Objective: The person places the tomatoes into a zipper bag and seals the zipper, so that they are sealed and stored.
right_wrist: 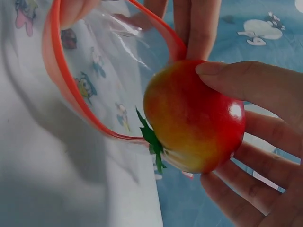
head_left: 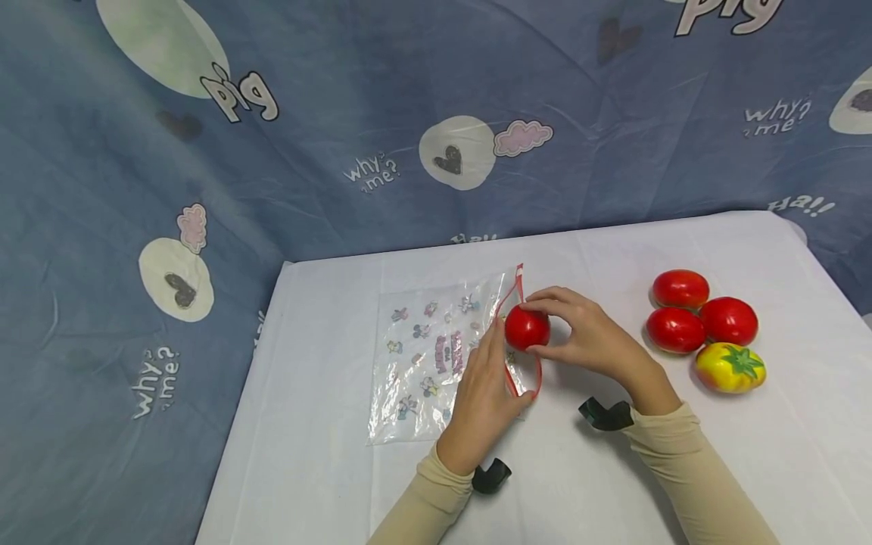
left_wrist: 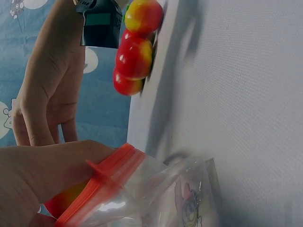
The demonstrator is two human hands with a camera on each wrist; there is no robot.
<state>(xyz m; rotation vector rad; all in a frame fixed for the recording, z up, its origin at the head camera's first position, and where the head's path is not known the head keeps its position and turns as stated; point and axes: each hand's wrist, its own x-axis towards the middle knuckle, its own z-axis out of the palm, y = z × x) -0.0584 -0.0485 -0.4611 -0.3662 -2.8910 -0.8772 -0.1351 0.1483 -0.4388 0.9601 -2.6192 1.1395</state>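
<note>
we saw a red tomato in the right hand, pinched between its thumb and fingers at the mouth of a clear plastic bag. from the right wrist we made out the tomato's yellow end and green leaf, turned toward the bag's red rim; we could not tell whether any of the fruit was inside. the left hand was spread wide at that mouth, thumb well apart from the straight fingers, touching the rim, which stood round and parted; we could not tell whether it also pinched the plastic. the bag, printed with small cartoon figures, lay flat on the white table to the left of the tomato.

to the right of the hands we found three red fruits clustered together, and a yellow-and-red fruit with its green leaf uppermost just beside them. both arms wore beige sleeves. behind the table we noticed a blue printed cloth.
</note>
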